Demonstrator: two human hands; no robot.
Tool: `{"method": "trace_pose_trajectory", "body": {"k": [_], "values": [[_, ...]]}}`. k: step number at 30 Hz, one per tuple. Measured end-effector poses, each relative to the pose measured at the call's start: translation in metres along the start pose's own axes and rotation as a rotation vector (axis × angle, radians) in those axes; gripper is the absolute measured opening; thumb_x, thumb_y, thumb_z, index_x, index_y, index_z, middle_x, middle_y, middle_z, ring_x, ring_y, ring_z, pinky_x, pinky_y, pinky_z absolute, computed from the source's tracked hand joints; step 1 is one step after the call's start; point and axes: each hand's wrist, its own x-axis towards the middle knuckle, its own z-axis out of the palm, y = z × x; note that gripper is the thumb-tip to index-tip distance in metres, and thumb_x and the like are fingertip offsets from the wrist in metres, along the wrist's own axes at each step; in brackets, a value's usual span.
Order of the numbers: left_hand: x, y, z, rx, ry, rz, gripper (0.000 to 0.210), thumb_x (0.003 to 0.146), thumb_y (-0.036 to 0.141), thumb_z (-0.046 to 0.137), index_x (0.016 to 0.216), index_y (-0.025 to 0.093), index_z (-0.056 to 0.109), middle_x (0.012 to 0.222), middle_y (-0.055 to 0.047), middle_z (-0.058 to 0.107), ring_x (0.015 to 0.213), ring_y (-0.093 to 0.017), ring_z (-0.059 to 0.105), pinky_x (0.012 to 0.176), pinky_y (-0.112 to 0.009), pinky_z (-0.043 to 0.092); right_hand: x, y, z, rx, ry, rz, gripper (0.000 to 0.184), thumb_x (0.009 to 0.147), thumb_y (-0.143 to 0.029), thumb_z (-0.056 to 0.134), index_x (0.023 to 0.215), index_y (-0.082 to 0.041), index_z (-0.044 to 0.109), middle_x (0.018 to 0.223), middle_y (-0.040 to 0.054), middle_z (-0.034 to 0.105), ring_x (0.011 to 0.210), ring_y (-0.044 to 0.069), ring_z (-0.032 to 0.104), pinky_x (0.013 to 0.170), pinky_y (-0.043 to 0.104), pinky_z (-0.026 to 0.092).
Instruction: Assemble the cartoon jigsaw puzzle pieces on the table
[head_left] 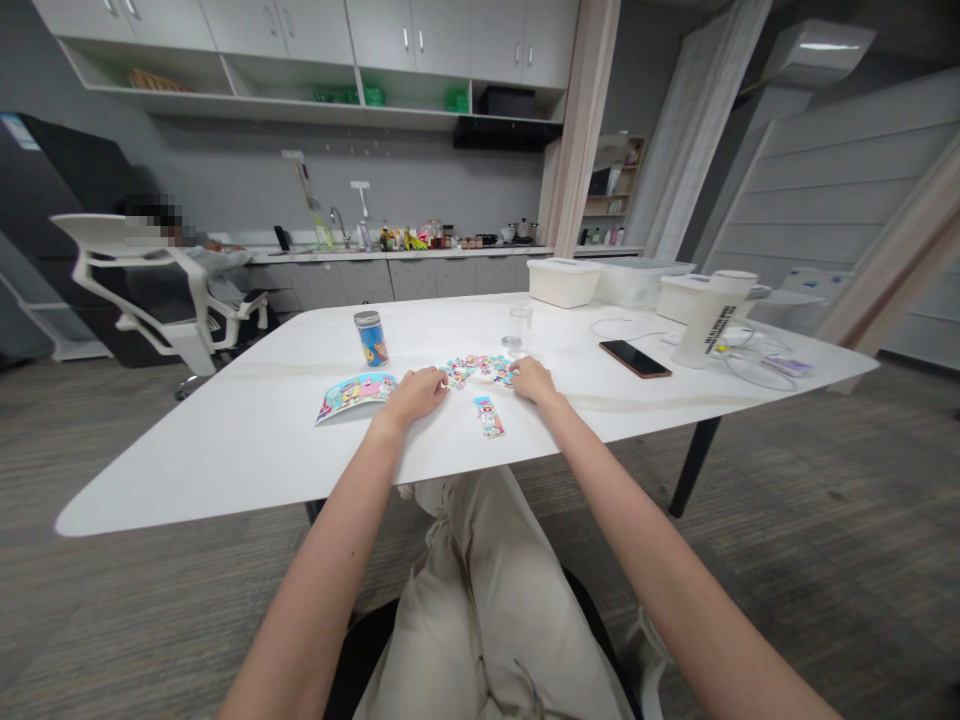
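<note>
Loose jigsaw puzzle pieces (480,368) lie in a colourful arc on the white table (225,440). My left hand (420,392) rests at the left end of this arc, fingers curled together, with a small puzzle piece at the fingertips. At the right end, my right hand (534,380) has its fingers bent and drawn together at the pieces; what they hold is too small to make out. Between my hands and nearer to me lies a joined strip of puzzle (489,416). A curved, printed picture sheet (355,396) sits left of my left hand.
Behind the sheet stands a blue can (371,338) with a metallic lid. A clear container (518,326) is beyond the pieces. To the right are a phone (634,358), a white tumbler (706,325), cables and white bins (564,283). A person sits in a chair at far left.
</note>
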Motion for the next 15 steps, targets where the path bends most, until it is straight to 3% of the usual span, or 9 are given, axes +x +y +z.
{"method": "trace_pose_trajectory", "body": {"k": [6, 11, 15], "values": [[-0.0003, 0.0004, -0.0018, -0.021, 0.000, 0.007, 0.019, 0.085, 0.018, 0.049, 0.099, 0.019, 0.063, 0.101, -0.007, 0.070, 0.095, -0.021, 0.064, 0.085, -0.032, 0.045, 0.0045, -0.0005, 0.0018, 0.085, -0.017, -0.107, 0.038, 0.077, 0.004, 0.051, 0.100, -0.016, 0.074, 0.107, 0.0082, 0.073, 0.100, 0.019, 0.066, 0.091, 0.026, 0.047], [-0.0002, -0.0008, -0.0025, -0.035, -0.002, 0.020, 0.023, 0.085, 0.013, 0.045, 0.098, 0.020, 0.062, 0.100, -0.006, 0.069, 0.094, -0.020, 0.064, 0.086, -0.032, 0.045, 0.0064, 0.0006, 0.0015, 0.126, -0.009, -0.112, 0.040, 0.075, 0.005, 0.049, 0.098, -0.015, 0.074, 0.095, 0.0059, 0.075, 0.089, 0.015, 0.068, 0.081, 0.022, 0.050], [-0.0006, -0.0009, -0.0021, -0.044, 0.008, 0.023, 0.024, 0.085, 0.011, 0.045, 0.099, 0.020, 0.061, 0.101, -0.006, 0.068, 0.095, -0.021, 0.064, 0.088, -0.033, 0.045, 0.0066, 0.0049, 0.0000, 0.125, 0.022, -0.075, 0.042, 0.073, 0.006, 0.048, 0.099, -0.015, 0.074, 0.099, 0.0069, 0.074, 0.093, 0.017, 0.068, 0.084, 0.024, 0.049]]}}
